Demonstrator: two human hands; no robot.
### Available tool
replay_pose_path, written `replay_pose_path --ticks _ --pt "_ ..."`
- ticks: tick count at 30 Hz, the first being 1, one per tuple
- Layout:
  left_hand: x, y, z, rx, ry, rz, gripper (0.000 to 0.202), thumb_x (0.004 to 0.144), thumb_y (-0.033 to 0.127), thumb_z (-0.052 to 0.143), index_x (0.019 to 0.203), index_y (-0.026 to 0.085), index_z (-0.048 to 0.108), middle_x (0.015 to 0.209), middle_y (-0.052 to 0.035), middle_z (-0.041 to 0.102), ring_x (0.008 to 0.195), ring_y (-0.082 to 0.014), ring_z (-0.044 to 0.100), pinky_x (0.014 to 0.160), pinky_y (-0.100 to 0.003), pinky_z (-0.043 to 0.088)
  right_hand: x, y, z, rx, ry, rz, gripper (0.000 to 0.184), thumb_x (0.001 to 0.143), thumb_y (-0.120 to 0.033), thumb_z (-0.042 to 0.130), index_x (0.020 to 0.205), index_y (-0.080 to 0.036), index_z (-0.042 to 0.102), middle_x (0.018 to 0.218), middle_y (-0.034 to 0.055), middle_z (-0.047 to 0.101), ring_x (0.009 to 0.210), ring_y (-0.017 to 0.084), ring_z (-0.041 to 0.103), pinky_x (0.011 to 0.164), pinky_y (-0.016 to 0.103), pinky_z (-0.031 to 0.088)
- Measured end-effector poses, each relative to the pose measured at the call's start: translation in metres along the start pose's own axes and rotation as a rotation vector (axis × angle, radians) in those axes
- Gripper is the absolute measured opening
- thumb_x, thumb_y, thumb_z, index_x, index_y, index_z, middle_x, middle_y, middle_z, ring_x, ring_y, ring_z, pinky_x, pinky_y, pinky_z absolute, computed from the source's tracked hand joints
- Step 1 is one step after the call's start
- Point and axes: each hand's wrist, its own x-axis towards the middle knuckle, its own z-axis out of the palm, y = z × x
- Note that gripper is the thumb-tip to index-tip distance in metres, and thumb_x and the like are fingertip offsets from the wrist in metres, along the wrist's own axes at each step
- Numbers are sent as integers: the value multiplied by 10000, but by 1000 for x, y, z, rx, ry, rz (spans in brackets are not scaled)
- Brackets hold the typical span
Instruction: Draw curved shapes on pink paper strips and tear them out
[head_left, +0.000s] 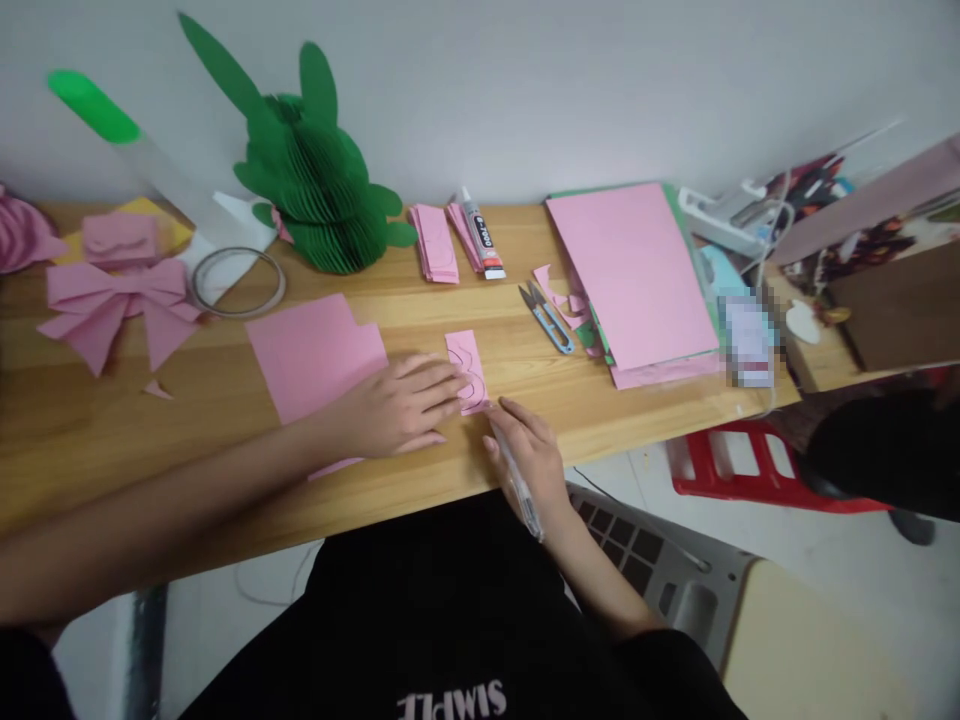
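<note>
A small pink paper strip (466,368) with curved pen lines on it lies on the wooden table (90,430). My left hand (401,405) lies flat with fingers stretched out, fingertips pressing the strip's left edge. My right hand (529,455) grips a clear pen (517,482), its tip at the strip's lower end. A larger pink sheet (311,352) lies under my left wrist.
Blue thread snips (546,318) and pink scraps lie right of the strip. A stack of pink sheets (634,270), a glue tube (480,235), folded pink strips (433,243), a green paper cactus (315,170), a tape ring (238,282) and a pink bow (116,305) sit farther back.
</note>
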Motion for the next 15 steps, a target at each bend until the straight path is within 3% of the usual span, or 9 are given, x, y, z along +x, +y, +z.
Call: replay_pose_path --ticks 5,10,15 --pt "-16 10 -8 50 -45 -62 449 1012 454 448 1273 136 628 1359 -151 631 1286 -315 536 1077 -468 383 -7 6 10 -23 -24 -17 330 994 -260 462 1276 -208 624 1195 105 733 1187 231 650 958 381 537" --pt "2 12 -1 -22 -109 -280 591 991 586 402 1404 182 526 1484 -147 520 1377 -317 449 1115 -479 328 -11 6 19 -66 42 -48 325 989 -227 453 1254 -182 638 1185 126 737 1188 246 646 961 400 519" --pt "14 10 6 -63 -260 -234 684 951 655 425 1464 203 460 1580 -152 382 1444 -337 366 1162 -480 255 -11 5 26 -128 95 -70 311 995 -226 439 1212 -171 655 1136 121 755 1159 230 661 961 375 505"
